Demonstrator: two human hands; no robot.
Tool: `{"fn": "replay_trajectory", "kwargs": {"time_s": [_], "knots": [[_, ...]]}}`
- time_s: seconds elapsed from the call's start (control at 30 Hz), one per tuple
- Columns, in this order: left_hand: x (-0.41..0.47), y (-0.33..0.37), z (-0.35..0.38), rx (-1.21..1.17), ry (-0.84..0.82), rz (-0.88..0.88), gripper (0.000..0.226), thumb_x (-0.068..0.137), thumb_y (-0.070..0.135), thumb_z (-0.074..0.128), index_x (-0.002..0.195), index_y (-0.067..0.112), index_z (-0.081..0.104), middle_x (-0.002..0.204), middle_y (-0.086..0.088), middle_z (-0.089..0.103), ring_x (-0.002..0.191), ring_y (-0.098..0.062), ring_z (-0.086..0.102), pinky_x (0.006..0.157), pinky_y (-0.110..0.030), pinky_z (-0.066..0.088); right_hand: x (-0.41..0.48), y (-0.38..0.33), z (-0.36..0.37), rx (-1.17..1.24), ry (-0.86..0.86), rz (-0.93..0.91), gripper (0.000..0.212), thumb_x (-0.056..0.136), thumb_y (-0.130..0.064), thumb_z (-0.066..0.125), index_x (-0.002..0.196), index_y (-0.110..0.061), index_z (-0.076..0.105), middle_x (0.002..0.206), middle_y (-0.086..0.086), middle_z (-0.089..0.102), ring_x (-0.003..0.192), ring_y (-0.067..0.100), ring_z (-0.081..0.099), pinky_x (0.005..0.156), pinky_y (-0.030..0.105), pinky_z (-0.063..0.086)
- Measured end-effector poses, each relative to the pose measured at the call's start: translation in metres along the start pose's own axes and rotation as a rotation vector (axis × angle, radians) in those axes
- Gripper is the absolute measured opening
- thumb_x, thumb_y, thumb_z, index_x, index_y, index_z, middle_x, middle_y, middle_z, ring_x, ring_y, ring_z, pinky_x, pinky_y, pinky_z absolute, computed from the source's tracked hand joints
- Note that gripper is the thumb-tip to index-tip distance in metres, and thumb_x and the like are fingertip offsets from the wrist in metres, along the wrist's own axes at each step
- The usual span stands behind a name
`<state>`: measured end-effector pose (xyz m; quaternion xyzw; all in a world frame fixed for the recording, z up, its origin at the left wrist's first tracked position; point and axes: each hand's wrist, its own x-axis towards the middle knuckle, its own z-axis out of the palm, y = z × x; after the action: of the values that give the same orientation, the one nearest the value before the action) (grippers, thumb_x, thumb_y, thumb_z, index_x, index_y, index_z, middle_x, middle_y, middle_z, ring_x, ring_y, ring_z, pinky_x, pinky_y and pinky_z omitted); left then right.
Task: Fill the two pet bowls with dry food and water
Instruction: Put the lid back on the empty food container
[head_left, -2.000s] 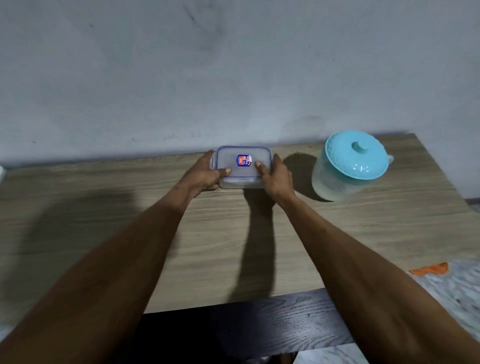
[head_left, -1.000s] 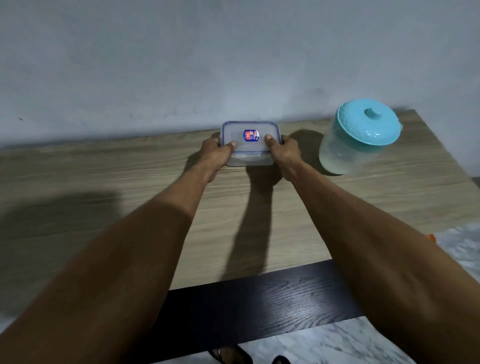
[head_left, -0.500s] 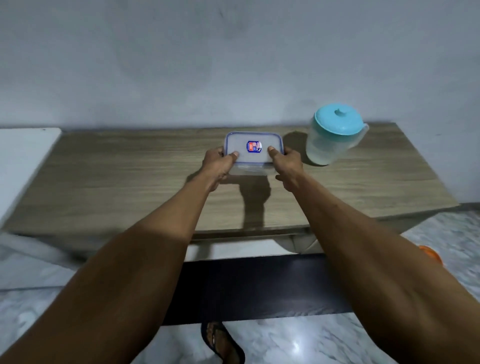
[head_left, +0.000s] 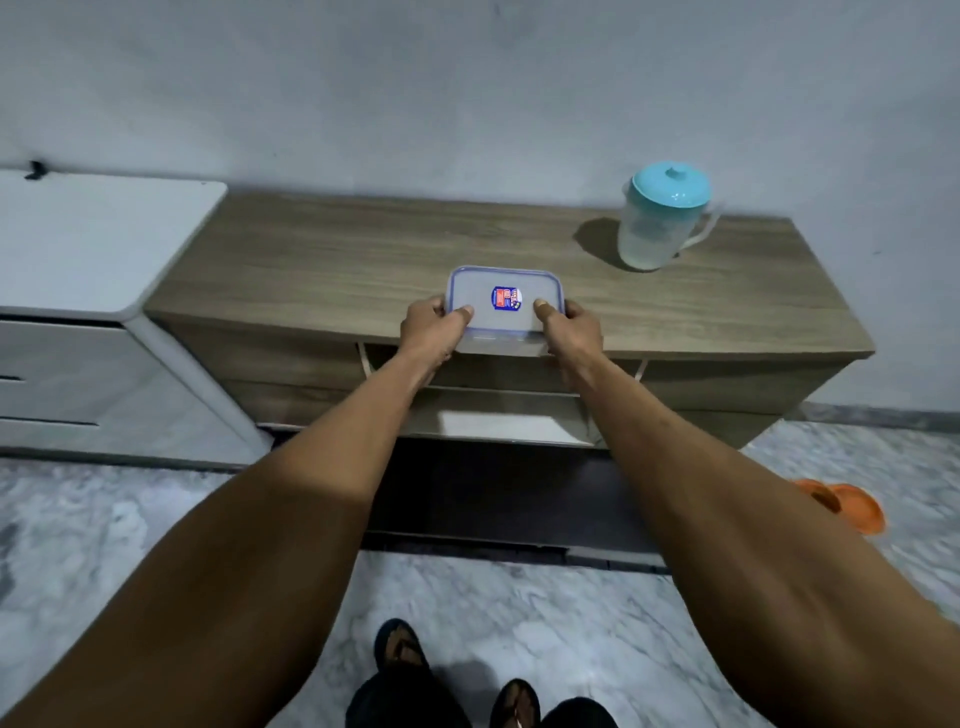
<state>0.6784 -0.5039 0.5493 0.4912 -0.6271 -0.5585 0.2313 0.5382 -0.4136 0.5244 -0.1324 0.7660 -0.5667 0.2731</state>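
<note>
Clear plastic container (head_left: 505, 306), rectangular, blue-rimmed lid, 1 red-blue sticker on top; contents not discernible, possibly dry food. Left hand (head_left: 428, 328) and right hand (head_left: 570, 330) grip its 2 short ends, thumbs on lid, at the wooden cabinet (head_left: 322, 270) front edge.

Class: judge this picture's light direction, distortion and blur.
Head view: the jug casts its shadow leftward on the wooden cabinet, so light comes from the right; head view also: wide-angle distortion bows the cabinet's edges, and the label on the container is too soft to read.
</note>
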Motion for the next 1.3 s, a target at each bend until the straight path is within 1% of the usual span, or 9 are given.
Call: {"fn": "replay_trajectory", "kwargs": {"time_s": [0.13, 0.23, 0.33, 0.6, 0.73, 0.83, 0.97, 1.17, 1.3], "knots": [[-0.023, -0.038, -0.012, -0.014, 0.025, -0.075, 0.009, 0.087, 0.029, 0.064, 0.093, 0.026, 0.07, 0.099, 0.002, 0.073, 0.091, -0.017, 0.068, 0.09, -0.036, 0.057, -0.032, 0.031, 0.012, -0.015, -0.009, 0.052, 0.033, 0.088, -0.037, 0.065, 0.114, -0.016, 0.069, 0.105, 0.006, 0.071, 0.102, 0.029, 0.067, 0.093, 0.049, 0.056], [-0.025, -0.07, -0.022, -0.018, 0.024, -0.127, 0.006, 0.081, 0.03, 0.064, 0.075, 0.031, 0.066, 0.093, 0.004, 0.074, 0.093, -0.019, 0.07, 0.092, -0.042, 0.057, -0.044, 0.055, 0.029, -0.003, -0.013, 0.096, 0.026, 0.085, -0.038, 0.067, 0.104, -0.02, 0.069, 0.102, 0.006, 0.071, 0.101, 0.031, 0.067, 0.087, 0.049, 0.059], [-0.018, -0.105, -0.032, -0.024, 0.02, -0.145, 0.007, 0.083, 0.026, 0.064, 0.086, 0.03, 0.069, 0.095, 0.004, 0.073, 0.093, -0.019, 0.07, 0.09, -0.043, 0.058, -0.044, 0.084, 0.054, -0.006, -0.043, 0.115, 0.014, 0.089, -0.035, 0.066, 0.099, -0.024, 0.065, 0.096, 0.004, 0.07, 0.097, 0.03, 0.068, 0.077, 0.046, 0.061], [0.046, -0.202, -0.034, -0.024, 0.016, -0.153, 0.032, 0.09, 0.021, 0.065, 0.122, 0.018, 0.063, 0.111, -0.004, 0.071, 0.094, -0.016, 0.068, 0.085, -0.033, 0.058, -0.005, 0.17, 0.123, 0.013, -0.053, 0.109, 0.015, 0.09, -0.034, 0.066, 0.1, -0.023, 0.063, 0.099, 0.003, 0.068, 0.099, 0.026, 0.067, 0.094, 0.051, 0.055], [0.101, -0.237, -0.024, 0.008, 0.064, -0.099, 0.042, 0.078, 0.025, 0.069, 0.114, 0.017, 0.049, 0.109, -0.006, 0.069, 0.096, -0.024, 0.067, 0.088, -0.043, 0.058, 0.044, 0.195, 0.156, 0.009, 0.028, 0.049, 0.016, 0.084, -0.04, 0.068, 0.085, -0.026, 0.061, 0.096, 0.004, 0.07, 0.097, 0.03, 0.068, 0.091, 0.052, 0.056], [0.137, -0.247, -0.015, 0.019, 0.091, -0.031, 0.036, 0.086, 0.02, 0.067, 0.114, 0.016, 0.044, 0.115, -0.008, 0.064, 0.103, -0.024, 0.063, 0.09, -0.035, 0.053, 0.077, 0.203, 0.176, -0.006, 0.059, 0.013, 0.031, 0.089, -0.038, 0.066, 0.11, -0.016, 0.064, 0.106, 0.007, 0.065, 0.107, 0.03, 0.063, 0.097, 0.048, 0.053], [0.178, -0.257, -0.005, 0.078, 0.137, 0.036, 0.06, 0.094, 0.029, 0.061, 0.144, 0.004, 0.037, 0.136, -0.012, 0.053, 0.122, -0.024, 0.052, 0.097, -0.028, 0.04, 0.111, 0.212, 0.193, -0.049, 0.065, -0.013, 0.046, 0.089, -0.033, 0.061, 0.128, -0.008, 0.061, 0.121, 0.016, 0.064, 0.112, 0.033, 0.06, 0.098, 0.044, 0.053], [0.209, -0.267, -0.001, 0.186, 0.188, 0.073, 0.037, 0.097, 0.026, 0.055, 0.123, -0.001, 0.053, 0.121, -0.017, 0.06, 0.112, -0.031, 0.057, 0.082, -0.027, 0.038, 0.137, 0.227, 0.206, -0.077, 0.046, -0.036, 0.044, 0.096, -0.029, 0.058, 0.134, -0.008, 0.057, 0.135, 0.016, 0.058, 0.123, 0.032, 0.055, 0.096, 0.022, 0.039], [0.214, -0.27, 0.001, 0.186, 0.18, 0.066, 0.033, 0.098, 0.022, 0.052, 0.119, -0.003, 0.057, 0.12, -0.017, 0.061, 0.107, -0.028, 0.057, 0.081, -0.024, 0.037, 0.142, 0.227, 0.21, -0.098, 0.03, -0.067, 0.046, 0.098, -0.035, 0.057, 0.137, -0.011, 0.054, 0.14, 0.013, 0.056, 0.129, 0.031, 0.05, 0.103, 0.026, 0.037]]}}
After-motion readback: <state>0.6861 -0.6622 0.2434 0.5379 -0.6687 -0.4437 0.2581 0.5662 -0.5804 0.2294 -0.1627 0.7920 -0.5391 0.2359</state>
